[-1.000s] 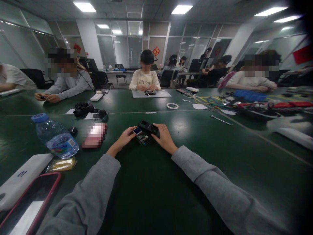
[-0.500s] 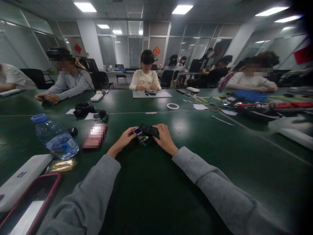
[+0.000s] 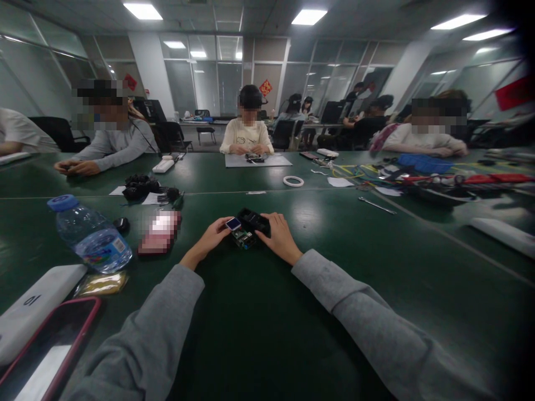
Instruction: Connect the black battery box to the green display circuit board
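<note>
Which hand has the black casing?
The right hand: it grips the black casing, while the left hand holds the circuit board with the small screen.

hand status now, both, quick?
Left hand: closed on the circuit board with the small screen, at its edge.
Right hand: closed on the black case.
</note>
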### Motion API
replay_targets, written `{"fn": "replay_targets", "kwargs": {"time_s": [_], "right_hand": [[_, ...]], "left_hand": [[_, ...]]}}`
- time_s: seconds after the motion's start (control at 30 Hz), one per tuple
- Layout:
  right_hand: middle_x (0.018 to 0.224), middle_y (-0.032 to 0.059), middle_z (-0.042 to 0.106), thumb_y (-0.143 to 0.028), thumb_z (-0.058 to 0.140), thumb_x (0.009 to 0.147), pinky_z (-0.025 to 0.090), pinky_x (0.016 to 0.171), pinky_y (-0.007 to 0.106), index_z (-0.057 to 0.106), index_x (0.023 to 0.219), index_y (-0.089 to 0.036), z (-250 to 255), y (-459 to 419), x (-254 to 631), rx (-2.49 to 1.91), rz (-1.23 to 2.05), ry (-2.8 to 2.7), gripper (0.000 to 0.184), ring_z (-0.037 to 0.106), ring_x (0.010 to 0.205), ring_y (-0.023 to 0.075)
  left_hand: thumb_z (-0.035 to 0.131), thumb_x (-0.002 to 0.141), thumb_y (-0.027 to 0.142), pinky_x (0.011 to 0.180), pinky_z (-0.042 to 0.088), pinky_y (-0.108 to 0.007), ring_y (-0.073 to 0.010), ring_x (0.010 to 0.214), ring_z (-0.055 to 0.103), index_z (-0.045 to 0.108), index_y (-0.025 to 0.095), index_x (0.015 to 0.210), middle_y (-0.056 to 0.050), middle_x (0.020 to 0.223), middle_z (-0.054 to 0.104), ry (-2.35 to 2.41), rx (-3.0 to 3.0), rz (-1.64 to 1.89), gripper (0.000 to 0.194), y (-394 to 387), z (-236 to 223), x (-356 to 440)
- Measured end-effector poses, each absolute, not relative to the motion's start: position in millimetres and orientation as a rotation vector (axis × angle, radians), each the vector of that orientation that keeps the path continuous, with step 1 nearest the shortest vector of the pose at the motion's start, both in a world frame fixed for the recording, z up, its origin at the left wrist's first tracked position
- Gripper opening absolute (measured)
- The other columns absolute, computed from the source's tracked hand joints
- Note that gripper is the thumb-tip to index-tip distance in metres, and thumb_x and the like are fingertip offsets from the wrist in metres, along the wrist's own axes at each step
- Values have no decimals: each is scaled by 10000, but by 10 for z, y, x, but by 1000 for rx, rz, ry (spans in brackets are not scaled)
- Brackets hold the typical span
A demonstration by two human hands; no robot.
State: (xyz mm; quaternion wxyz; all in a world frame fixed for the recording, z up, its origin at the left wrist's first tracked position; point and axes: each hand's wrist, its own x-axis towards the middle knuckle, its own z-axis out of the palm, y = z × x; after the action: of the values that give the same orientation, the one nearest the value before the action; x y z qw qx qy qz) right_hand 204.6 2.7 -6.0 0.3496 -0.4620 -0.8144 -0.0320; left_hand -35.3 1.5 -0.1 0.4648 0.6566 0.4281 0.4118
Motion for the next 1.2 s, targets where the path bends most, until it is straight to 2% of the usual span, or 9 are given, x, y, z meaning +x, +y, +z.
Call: {"fn": "replay_targets", "kwargs": {"time_s": [0.3, 0.67, 0.87, 1.2], "right_hand": [[1058, 122, 509, -413, 425, 898, 426, 818, 439, 432, 1211, -169, -92, 26, 2051, -1244, -46, -2109, 396, 471, 977, 269], [1095, 121, 502, -387, 439, 900, 424, 848, 440, 430, 1224, -160, -67, 51, 2033, -1246, -4, -2121, 396, 459, 1008, 266], [1108, 112, 503, -369, 440, 904, 424, 867, 439, 413, 1245, -176, -23, 60, 2015, -1249, 65, -2118, 393, 463, 1021, 262], [1151, 114, 500, -399, 455, 894, 439, 867, 469, 380, 1281, -215, -61, 155, 2021, -1283, 212, -2103, 435, 476, 1037, 278]], "left_hand": [[540, 821, 284, 1033, 347, -395, -214, 1174, 498, 514, 183, 1212, -87, 1274, 544, 1092, 1604, 1004, 405, -28, 67, -335], [532, 831, 286, 1027, 358, -387, -199, 1161, 509, 513, 185, 1209, -86, 1255, 552, 1044, 1593, 996, 392, 33, 52, -369], [581, 807, 268, 1025, 358, -405, -204, 1161, 516, 528, 187, 1194, -102, 1254, 556, 938, 1527, 958, 399, 190, 105, -397], [651, 742, 152, 1020, 338, -467, -220, 1171, 511, 527, 220, 1212, -110, 1256, 549, 674, 1381, 595, 490, 495, 312, -640]]}}
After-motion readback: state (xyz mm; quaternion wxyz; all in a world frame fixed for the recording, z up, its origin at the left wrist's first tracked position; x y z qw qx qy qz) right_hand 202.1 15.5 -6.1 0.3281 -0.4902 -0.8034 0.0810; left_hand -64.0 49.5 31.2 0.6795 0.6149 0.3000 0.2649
